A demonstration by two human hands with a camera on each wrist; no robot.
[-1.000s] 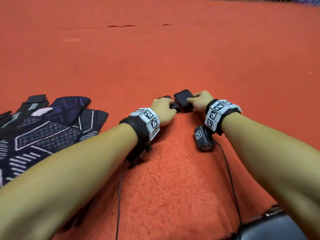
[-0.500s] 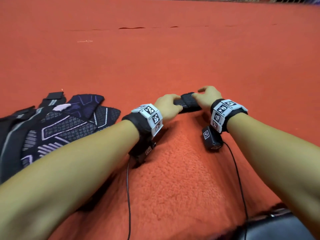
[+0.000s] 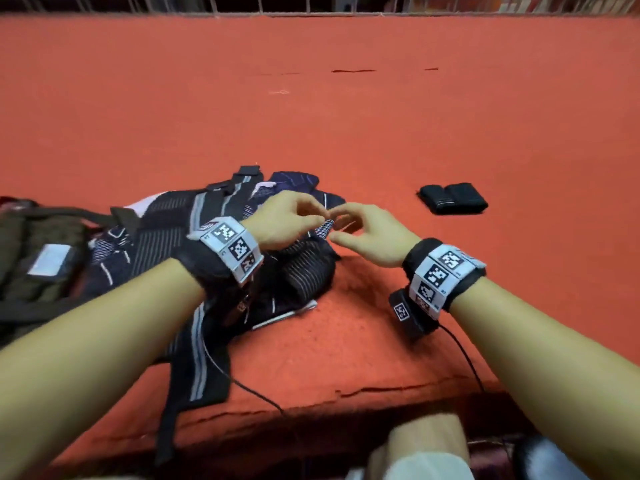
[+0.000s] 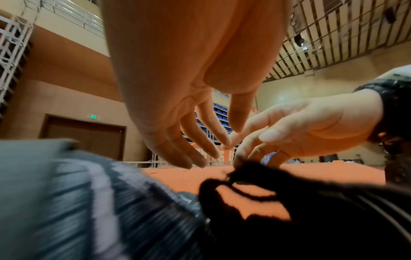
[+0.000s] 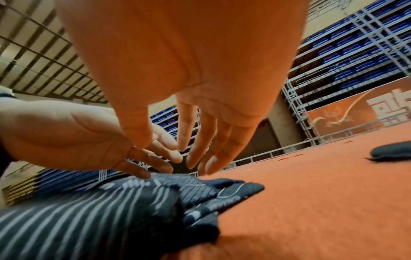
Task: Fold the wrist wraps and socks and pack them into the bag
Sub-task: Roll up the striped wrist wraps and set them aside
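Note:
Two folded black wrist wraps (image 3: 453, 199) (image 5: 391, 152) lie side by side on the red carpet, to the right of both hands. A pile of dark patterned socks and grey-striped wraps (image 3: 221, 237) (image 5: 133, 202) (image 4: 66, 202) lies in front of me. My left hand (image 3: 291, 220) (image 4: 220, 146) hovers over the pile with straight fingers, its fingertips grazing the top sock. My right hand (image 3: 360, 230) (image 5: 195, 153) is beside it, fingers extended down to a black sock edge (image 4: 249, 168). Neither hand holds anything. The hands nearly touch.
An olive and black bag (image 3: 38, 251) lies at the far left, touching the pile. The raised carpeted platform ends at a front edge (image 3: 311, 407), with my knee (image 3: 426, 441) below it. Open red carpet stretches back to a white railing (image 3: 311, 5).
Both hands let go of the folded wrist wraps, which stay on the carpet, and moved left over the sock pile. The view swung left and the bag came into sight.

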